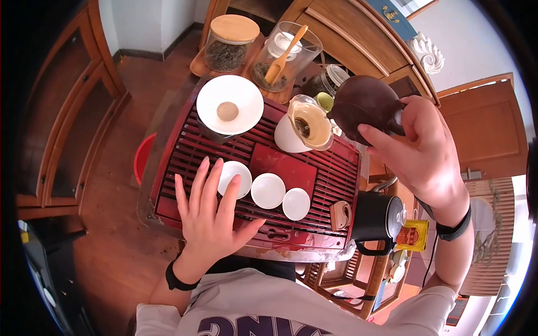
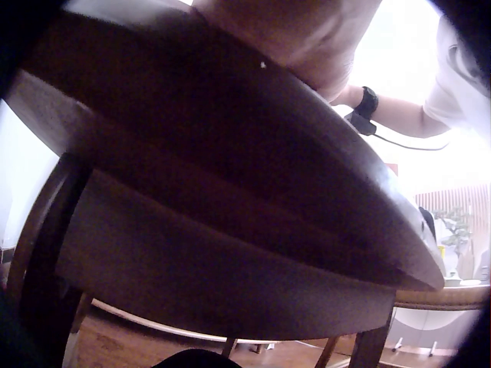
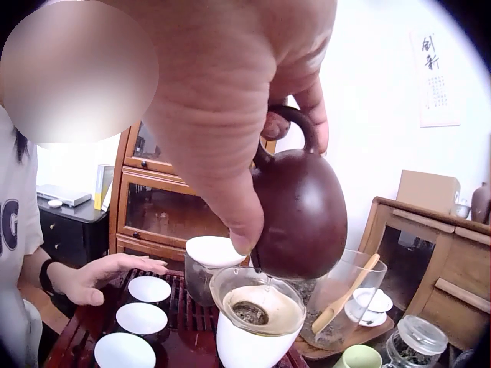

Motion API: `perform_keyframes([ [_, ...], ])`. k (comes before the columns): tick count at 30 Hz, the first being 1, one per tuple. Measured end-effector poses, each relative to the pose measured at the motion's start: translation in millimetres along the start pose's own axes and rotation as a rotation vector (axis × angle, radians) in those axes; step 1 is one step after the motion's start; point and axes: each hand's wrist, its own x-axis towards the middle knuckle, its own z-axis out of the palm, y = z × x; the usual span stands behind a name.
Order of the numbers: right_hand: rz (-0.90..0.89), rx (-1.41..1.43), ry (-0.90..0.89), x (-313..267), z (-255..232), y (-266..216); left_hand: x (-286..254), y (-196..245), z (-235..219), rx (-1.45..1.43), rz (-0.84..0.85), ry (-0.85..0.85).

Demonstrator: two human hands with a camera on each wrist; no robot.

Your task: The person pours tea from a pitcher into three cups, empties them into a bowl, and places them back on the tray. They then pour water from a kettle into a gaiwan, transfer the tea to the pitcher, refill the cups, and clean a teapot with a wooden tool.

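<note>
My right hand (image 1: 420, 151) grips a brown clay teapot (image 1: 364, 103) by its handle, a finger pressed on its side. The teapot (image 3: 299, 207) is tilted, spout down, over a strainer (image 1: 311, 124) that sits on a white pitcher (image 1: 286, 137); the strainer (image 3: 257, 307) holds wet leaves. My left hand (image 1: 207, 210) lies flat, fingers straight, on the red slatted tea tray (image 1: 280, 162), its fingertips at the leftmost of three small white cups (image 1: 235, 178). The left wrist view shows only dark wood from below.
A white lid rests on a dark vessel (image 1: 230, 103) at the tray's far left. Behind stand two glass jars of tea (image 1: 227, 42), one with a bamboo scoop (image 1: 286, 53). A black kettle (image 1: 376, 218) and yellow tin (image 1: 413, 235) sit right of the tray.
</note>
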Motion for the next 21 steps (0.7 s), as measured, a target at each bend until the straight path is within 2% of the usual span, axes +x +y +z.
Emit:
perform_keyframes([
  [1, -0.001, 0.0, -0.001, 2.0, -0.2, -2.5, -0.5, -0.7, -0.1, 0.0, -0.002, 0.0],
  [3, 0.151, 0.115, 0.015, 7.1, -0.9, -9.2, -1.4, -2.2, 0.0, 0.05, 0.033, -0.026],
  [4, 0.15, 0.115, 0.014, 6.9, 0.0, -9.4, -1.5, -2.3, -0.1, 0.049, 0.032, -0.025],
  [6, -0.033, 0.004, 0.084, 5.9, 2.8, -9.6, -1.4, -2.3, -0.2, 0.047, 0.032, -0.024],
  [9, -0.085, -0.016, 0.083, 7.0, 1.4, -11.6, -1.9, -2.7, 0.7, 0.047, 0.036, -0.013],
  [13, -0.026, 0.055, 0.116, 9.4, 6.2, -16.1, -1.6, -2.7, 0.8, 0.047, 0.04, -0.007],
  [19, -0.16, -0.052, 0.18, 5.8, 12.6, -8.4, -1.5, -2.9, 0.9, 0.04, 0.033, -0.007],
  [21, -0.018, -0.04, 0.174, -1.0, 14.6, -9.8, -1.4, -2.4, 1.0, 0.037, 0.028, -0.009],
])
